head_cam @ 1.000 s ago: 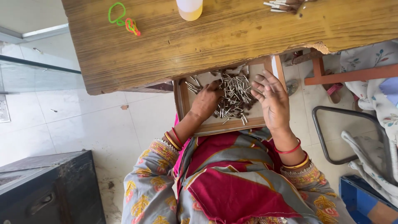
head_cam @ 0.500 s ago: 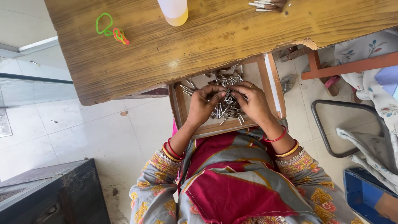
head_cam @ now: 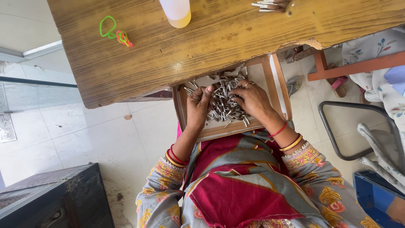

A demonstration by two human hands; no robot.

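Two hands work inside an open wooden drawer [head_cam: 280, 86] pulled out from under the table toward the person's lap. Nearest the camera, at six o'clock, lies the red and patterned cloth of the person's clothing, with bangles on both wrists. Just beyond it, the left hand [head_cam: 198, 106] rests palm down at the nine o'clock side of a heap of small metal pins [head_cam: 225, 103], its fingers pressed together and curled against the heap's edge. The right hand [head_cam: 252, 99] lies on the three o'clock side of the same heap, fingers bent and slightly spread over the pins; whether either hand pinches any single pin cannot be told. The pins fill the middle of the drawer, with a few loose ones scattered toward its far corner at eleven o'clock.

Farther out, the wooden table [head_cam: 219, 38] spans the top of the view. On it, at eleven o'clock, sit green and orange rubber bands [head_cam: 113, 30]; at twelve o'clock stands a pale plastic bottle [head_cam: 178, 12]; at one o'clock lies a small bundle of metal pieces [head_cam: 270, 5]. At three o'clock a dark metal chair frame [head_cam: 337, 135] stands on the tiled floor.
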